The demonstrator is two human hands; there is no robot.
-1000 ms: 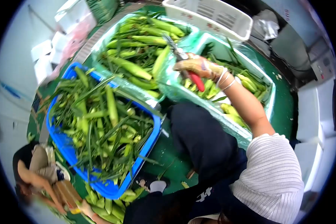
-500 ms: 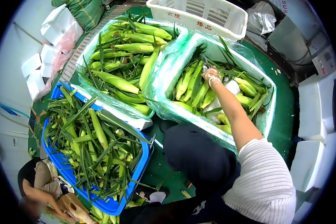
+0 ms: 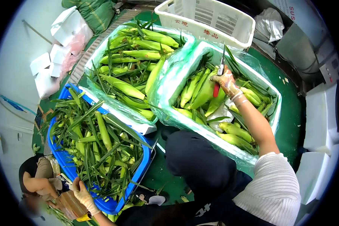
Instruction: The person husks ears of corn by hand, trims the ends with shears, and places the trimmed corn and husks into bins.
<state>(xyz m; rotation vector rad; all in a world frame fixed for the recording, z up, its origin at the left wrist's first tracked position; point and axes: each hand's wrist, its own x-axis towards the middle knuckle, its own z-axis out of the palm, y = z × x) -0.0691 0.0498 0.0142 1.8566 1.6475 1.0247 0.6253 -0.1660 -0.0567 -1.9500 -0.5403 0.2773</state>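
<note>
My right hand (image 3: 226, 82), in a stained glove, grips red-handled pruning shears (image 3: 216, 89) over the right foam box (image 3: 275, 113). The shear blades point away from me. Its fingers also touch a large ear of corn (image 3: 204, 92) in green husk; whether they hold it I cannot tell. More husked corn and a white bag (image 3: 223, 117) lie around it in the box. My left hand (image 3: 83, 196), gloved, is beside the near rim of the blue basket (image 3: 139, 169), fingers apart with nothing visible in them. Cut leaves and corn pieces fill this basket.
Another lined foam box (image 3: 92, 69) full of corn stands left of the first. Behind them is a white plastic crate (image 3: 214, 39). At lower left sits another person (image 3: 37, 175) near a cardboard box (image 3: 72, 205). White foam blocks (image 3: 320, 120) are stacked along the right.
My right hand has lifted and turned slightly to the right, so the shears now show clearly. My left hand has risen beside the blue basket. The whole view has shifted a little.
</note>
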